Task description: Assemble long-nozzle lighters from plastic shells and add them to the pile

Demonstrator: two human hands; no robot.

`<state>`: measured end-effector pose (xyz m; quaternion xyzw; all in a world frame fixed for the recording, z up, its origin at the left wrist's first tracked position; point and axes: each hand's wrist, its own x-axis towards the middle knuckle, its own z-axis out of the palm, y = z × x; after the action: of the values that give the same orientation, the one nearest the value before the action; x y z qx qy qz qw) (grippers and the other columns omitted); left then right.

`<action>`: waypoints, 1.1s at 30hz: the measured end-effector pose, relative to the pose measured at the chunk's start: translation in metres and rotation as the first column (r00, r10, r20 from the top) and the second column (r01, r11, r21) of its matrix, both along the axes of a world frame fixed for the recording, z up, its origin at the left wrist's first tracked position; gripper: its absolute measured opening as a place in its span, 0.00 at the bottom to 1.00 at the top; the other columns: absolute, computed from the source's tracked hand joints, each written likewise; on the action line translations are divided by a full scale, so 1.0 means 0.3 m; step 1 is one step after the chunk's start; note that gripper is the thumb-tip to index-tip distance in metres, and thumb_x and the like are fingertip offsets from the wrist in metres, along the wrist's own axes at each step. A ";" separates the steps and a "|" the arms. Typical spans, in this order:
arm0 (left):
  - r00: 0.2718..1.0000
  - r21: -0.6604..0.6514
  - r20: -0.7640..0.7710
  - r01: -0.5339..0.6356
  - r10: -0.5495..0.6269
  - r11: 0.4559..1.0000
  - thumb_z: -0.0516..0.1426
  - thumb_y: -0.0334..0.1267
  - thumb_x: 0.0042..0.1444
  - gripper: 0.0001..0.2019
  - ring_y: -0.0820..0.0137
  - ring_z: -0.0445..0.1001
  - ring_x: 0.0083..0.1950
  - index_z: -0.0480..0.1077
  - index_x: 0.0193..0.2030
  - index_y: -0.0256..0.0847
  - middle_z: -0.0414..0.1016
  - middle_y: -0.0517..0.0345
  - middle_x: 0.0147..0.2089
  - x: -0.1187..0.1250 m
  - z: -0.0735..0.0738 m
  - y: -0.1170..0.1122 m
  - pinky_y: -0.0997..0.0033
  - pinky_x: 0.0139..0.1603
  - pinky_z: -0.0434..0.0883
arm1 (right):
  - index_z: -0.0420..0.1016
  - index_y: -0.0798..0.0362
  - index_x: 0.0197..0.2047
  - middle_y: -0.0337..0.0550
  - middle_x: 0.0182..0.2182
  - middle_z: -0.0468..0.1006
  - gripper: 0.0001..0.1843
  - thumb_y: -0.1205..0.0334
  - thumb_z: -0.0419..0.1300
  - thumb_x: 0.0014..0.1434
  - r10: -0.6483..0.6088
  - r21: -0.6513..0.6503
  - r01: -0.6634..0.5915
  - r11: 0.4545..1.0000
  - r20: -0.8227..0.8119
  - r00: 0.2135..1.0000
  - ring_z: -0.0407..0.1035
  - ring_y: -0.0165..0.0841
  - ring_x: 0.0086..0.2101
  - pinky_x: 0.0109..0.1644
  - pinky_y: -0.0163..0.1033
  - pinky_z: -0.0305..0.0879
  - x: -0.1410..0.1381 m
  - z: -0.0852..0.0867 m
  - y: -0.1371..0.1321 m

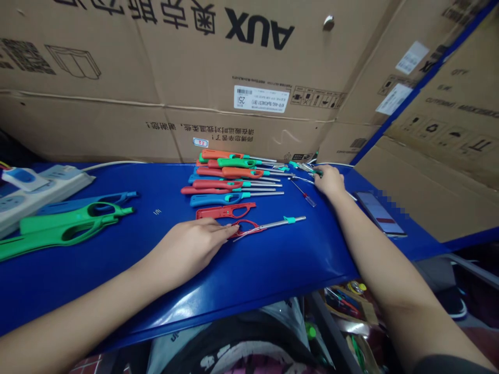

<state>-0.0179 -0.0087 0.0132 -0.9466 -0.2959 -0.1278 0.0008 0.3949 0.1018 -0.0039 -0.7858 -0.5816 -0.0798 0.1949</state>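
Note:
My left hand (pixel 198 241) lies low over the front of the table, its fingers closed on a red gas lighter handle half (pixel 245 225). A metal lighter tube (pixel 275 224) with a teal piece on it runs out from that shell to the right. Just behind lies the other red handle half (pixel 226 211), hollow side up. My right hand (pixel 329 181) is at the back right, fingers closed around something small and dark green, mostly hidden. Beside it are teal bits and metal parts (pixel 302 167). A small screwdriver (pixel 304 195) lies in front of them.
Several assembled lighters (pixel 218 199) lie in a row at the back. Green handle shells (pixel 70 223) and a white power strip (pixel 47 189) are on the left, near tiny pins (pixel 157 212). A phone (pixel 380 214) lies right. Cardboard (pixel 175 78) walls the back.

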 end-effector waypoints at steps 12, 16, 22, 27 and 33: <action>1.000 -0.076 0.024 -0.019 0.020 0.997 0.53 0.31 0.65 0.17 0.61 0.82 0.47 0.75 0.58 0.44 0.83 0.53 0.49 -0.006 0.014 0.001 0.63 0.46 0.78 | 0.74 0.56 0.45 0.55 0.47 0.78 0.11 0.67 0.52 0.61 0.181 0.186 -0.142 0.972 -0.215 0.960 0.73 0.42 0.45 0.51 0.48 0.68 -0.086 0.066 -0.020; 0.997 -0.178 -0.019 -0.083 0.081 0.981 0.56 0.32 0.63 0.18 0.60 0.82 0.48 0.74 0.58 0.47 0.82 0.55 0.51 -0.012 0.044 -0.001 0.62 0.46 0.78 | 0.75 0.55 0.49 0.41 0.30 0.77 0.13 0.59 0.55 0.64 0.375 0.100 -0.366 0.925 -0.399 0.837 0.71 0.31 0.24 0.30 0.37 0.69 -0.207 0.098 -0.073; 0.996 -0.248 -0.020 -0.085 0.082 0.965 0.59 0.35 0.62 0.19 0.58 0.78 0.54 0.73 0.60 0.44 0.80 0.51 0.54 -0.008 0.064 -0.003 0.58 0.52 0.76 | 0.81 0.53 0.47 0.39 0.30 0.78 0.19 0.51 0.68 0.55 0.394 0.013 -0.767 0.641 -0.863 0.315 0.72 0.28 0.26 0.33 0.36 0.75 -0.356 0.128 -0.188; 0.992 -0.301 0.072 -0.081 0.107 0.950 0.59 0.33 0.62 0.17 0.60 0.78 0.54 0.74 0.58 0.42 0.80 0.50 0.53 -0.001 0.041 0.006 0.59 0.54 0.75 | 0.83 0.52 0.46 0.43 0.34 0.83 0.20 0.52 0.71 0.52 0.349 -0.074 -0.842 0.534 -0.888 0.300 0.77 0.31 0.29 0.36 0.38 0.76 -0.397 0.128 -0.234; 0.985 -0.381 0.118 -0.068 0.122 0.922 0.60 0.30 0.59 0.14 0.63 0.79 0.48 0.77 0.52 0.41 0.81 0.52 0.48 0.003 0.050 0.005 0.64 0.48 0.76 | 0.85 0.53 0.34 0.41 0.25 0.80 0.13 0.51 0.70 0.54 0.653 0.009 -0.859 0.511 -0.654 0.382 0.71 0.28 0.24 0.27 0.33 0.65 -0.440 0.120 -0.273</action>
<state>-0.0170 -0.0070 0.0283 -0.9025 -0.3597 -0.1346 -0.1951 0.2628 0.0199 0.0321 -0.4266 -0.7924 0.3635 0.2408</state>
